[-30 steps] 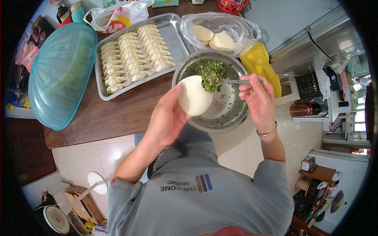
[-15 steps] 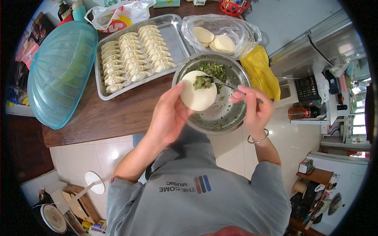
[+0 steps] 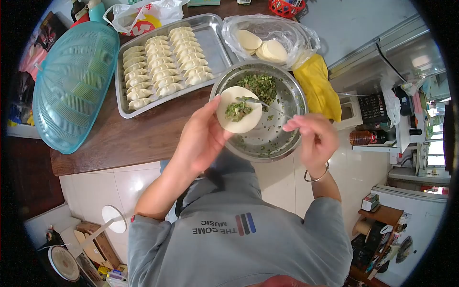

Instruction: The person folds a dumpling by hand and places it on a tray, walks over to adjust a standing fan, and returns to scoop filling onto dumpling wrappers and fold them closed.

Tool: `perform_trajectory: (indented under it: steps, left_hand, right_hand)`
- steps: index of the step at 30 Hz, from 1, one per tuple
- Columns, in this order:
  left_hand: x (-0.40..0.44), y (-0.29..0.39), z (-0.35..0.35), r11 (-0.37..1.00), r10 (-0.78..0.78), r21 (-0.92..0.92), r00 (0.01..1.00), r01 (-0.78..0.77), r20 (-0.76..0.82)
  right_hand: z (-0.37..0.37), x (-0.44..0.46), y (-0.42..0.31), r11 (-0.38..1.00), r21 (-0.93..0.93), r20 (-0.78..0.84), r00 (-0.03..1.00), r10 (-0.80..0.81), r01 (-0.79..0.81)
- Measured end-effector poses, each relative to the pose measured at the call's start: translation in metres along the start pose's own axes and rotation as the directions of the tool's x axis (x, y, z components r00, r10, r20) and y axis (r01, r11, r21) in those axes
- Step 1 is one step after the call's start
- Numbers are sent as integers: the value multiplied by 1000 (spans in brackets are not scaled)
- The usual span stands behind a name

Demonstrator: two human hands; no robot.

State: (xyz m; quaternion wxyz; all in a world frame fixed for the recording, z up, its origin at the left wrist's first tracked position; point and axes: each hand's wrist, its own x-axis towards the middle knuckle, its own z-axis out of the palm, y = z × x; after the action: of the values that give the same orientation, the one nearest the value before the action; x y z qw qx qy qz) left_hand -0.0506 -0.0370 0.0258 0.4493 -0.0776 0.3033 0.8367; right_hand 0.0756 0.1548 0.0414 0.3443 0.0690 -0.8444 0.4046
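The round wrapper [image 3: 248,126] is held up over the left side of the bowl [image 3: 277,135], a green dab of filling [image 3: 238,112] lying near its middle. The left hand [image 3: 198,136], just left of the bowl, pinches the wrapper at its left edge, thumb at the rim and fingers tucked beneath. The spoon [image 3: 251,100] slants across the bowl, its tip over the wrapper just beyond the dab. The right hand [image 3: 318,141], at the bowl's right edge, has its fingers drawn together around the end of the handle; it is blurred, so I cannot tell how firmly they press. Inside the bowl, a mound of chopped greens [image 3: 264,86] sits against the far side. The step in hand looks like placing and spreading the filling. The next move seems to call for drawing the spoon clear while the wrapper is kept level, its edge clean enough to seal. Left of the bowl and beyond it, a metal tray [image 3: 215,44] bears three rows of folded dumplings [image 3: 160,67]. Directly beyond the bowl, a clear plastic bag [image 3: 300,38] holds more wrappers [image 3: 274,50]. A yellow cloth [image 3: 319,91] lies to its right, and a blue mesh cover [image 3: 76,88] stands far to its left.
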Motion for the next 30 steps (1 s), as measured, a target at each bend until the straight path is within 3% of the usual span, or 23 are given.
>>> perform_trajectory:
  steps: [1, 5, 9, 12, 14, 17, 23, 27, 29, 30]
  left_hand:
    - [0, 0, 1, 1000, -2, 0, 1000, 2, -1]
    - [0, -1, 4, 1000, -11, 15, 1000, 11, -8]
    - [1, -1, 0, 997, -63, 46, 995, 59, 79]
    - [3, -1, -2, 997, -68, 38, 994, 65, 87]
    - [4, -1, -2, 997, -81, 23, 991, 79, 105]
    - [2, 0, 2, 996, -90, 3, 989, 90, 117]
    - [3, -3, -4, 993, -118, 19, 987, 117, 111]
    - [2, -3, 0, 996, -84, 12, 993, 83, 83]
    - [3, -4, -4, 997, -79, -8, 993, 80, 82]
    - [3, -4, -5, 997, -72, -27, 994, 75, 82]
  right_hand:
    - [0, 3, 3, 984, 138, -66, 991, 118, -108]
    - [-2, 0, 8, 902, 387, -22, 976, 215, -189]
    - [-7, 5, 14, 963, 234, 116, 987, 108, -133]
    - [-6, 10, 21, 903, 394, 125, 983, 132, -172]
    - [-7, 13, 22, 787, 554, 223, 959, 174, -272]
    - [-9, 16, 29, 773, 565, 337, 936, 103, -288]
    - [-10, 18, 44, 749, 554, 332, 922, 201, -362]
    - [-8, 16, 44, 745, 590, 295, 942, 161, -312]
    - [-6, 15, 42, 666, 704, 117, 965, 233, -246]
    - [-7, 14, 42, 666, 704, 117, 965, 234, -247]
